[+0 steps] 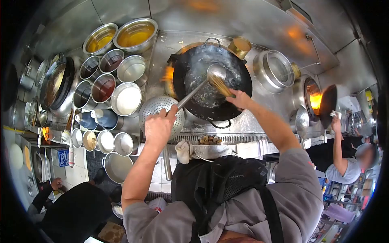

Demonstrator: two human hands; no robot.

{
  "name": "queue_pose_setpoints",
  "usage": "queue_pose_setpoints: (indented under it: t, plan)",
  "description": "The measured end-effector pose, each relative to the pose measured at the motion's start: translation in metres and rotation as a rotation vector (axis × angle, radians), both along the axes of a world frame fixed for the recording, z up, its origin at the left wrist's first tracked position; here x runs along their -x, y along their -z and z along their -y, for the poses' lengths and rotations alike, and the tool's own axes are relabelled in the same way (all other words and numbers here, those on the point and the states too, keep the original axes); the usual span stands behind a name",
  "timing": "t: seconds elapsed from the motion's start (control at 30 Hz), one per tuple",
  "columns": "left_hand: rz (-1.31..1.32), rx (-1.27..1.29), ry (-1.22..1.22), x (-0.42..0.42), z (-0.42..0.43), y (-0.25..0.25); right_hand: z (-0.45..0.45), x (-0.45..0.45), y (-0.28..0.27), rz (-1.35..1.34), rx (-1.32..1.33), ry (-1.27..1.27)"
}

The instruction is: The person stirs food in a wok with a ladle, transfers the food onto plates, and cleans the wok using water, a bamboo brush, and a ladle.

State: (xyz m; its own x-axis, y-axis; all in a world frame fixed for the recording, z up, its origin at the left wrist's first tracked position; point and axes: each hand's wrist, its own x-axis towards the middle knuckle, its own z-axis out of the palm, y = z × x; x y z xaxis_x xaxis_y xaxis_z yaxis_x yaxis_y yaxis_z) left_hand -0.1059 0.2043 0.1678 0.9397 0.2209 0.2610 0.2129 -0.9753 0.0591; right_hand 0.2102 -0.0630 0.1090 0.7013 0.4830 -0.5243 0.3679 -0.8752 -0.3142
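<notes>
A large black wok (pixel 194 101) sits over a burner, with flame showing at its left side and pale, steaming residue inside. My left hand (pixel 160 126) is closed round the handle of a ladle (pixel 216 72), whose bowl is over the middle of the wok. In my right hand (pixel 240 99) is a bamboo wok brush (pixel 220 86); its bristles meet the ladle's bowl. Below my left hand, a perforated strainer (pixel 153 108) lies left of the wok, its handle pointing toward me.
Metal pots of sauces and powders (pixel 126 99) crowd the left side, with two bowls of yellow liquid (pixel 135 34) behind. Stacked metal pans (pixel 263 73) stand right of the wok. Another person (pixel 344 162) holds a tilted wok (pixel 327 106) by a flame; a dark-clothed person (pixel 77 212) is lower left.
</notes>
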Motion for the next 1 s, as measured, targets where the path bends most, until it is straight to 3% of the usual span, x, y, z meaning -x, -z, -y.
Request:
queue_pose_setpoints:
  t: [0.07, 0.13, 0.17, 0.2, 0.3, 0.37, 0.47, 0.6, 0.73, 0.77, 0.87, 0.97, 1.0]
  plan:
    - [-0.017, -0.018, -0.034, -0.001, -0.002, -0.008, -0.008, 0.025, -0.029, -0.305, -0.069, 0.216]
    - [-0.034, 0.015, -0.008, 0.003, -0.006, -0.013, 0.036, -0.028, 0.027, 0.395, -0.031, -0.401]
    - [-0.108, 0.057, -0.021, 0.005, -0.003, -0.017, 0.027, -0.030, -0.017, 0.398, 0.207, -0.391]
    - [-0.176, 0.100, -0.037, 0.006, 0.001, -0.021, 0.029, -0.049, -0.025, 0.506, 0.307, -0.423]
    - [-0.153, 0.256, -0.049, 0.010, 0.016, -0.005, 0.027, -0.056, -0.038, 0.672, 0.134, -0.266]
    - [-0.159, 0.449, -0.091, 0.013, 0.019, 0.003, 0.018, -0.041, -0.040, 0.743, -0.136, 0.043]
    - [-0.190, 0.639, -0.066, 0.016, 0.024, -0.007, 0.024, -0.016, -0.020, 0.630, -0.228, -0.111]
    - [-0.111, 0.833, 0.023, 0.021, 0.028, 0.015, 0.008, -0.039, -0.020, 0.463, 0.255, -0.377]
    - [-0.202, 1.074, -0.184, 0.025, 0.039, 0.010, -0.011, -0.056, -0.025, 0.738, -0.111, 0.068]
    - [-0.200, 1.125, -0.223, 0.025, 0.038, 0.012, -0.014, -0.051, -0.028, 0.736, -0.113, 0.061]
    - [-0.198, 1.041, -0.235, 0.027, 0.034, 0.010, -0.005, -0.024, -0.026, 0.654, -0.231, -0.056]
    - [-0.207, 0.840, -0.239, 0.025, 0.038, -0.008, 0.008, -0.014, -0.017, 0.501, 0.222, -0.536]
    - [-0.208, 0.842, -0.236, 0.025, 0.040, -0.009, 0.013, -0.020, -0.009, 0.500, 0.225, -0.534]
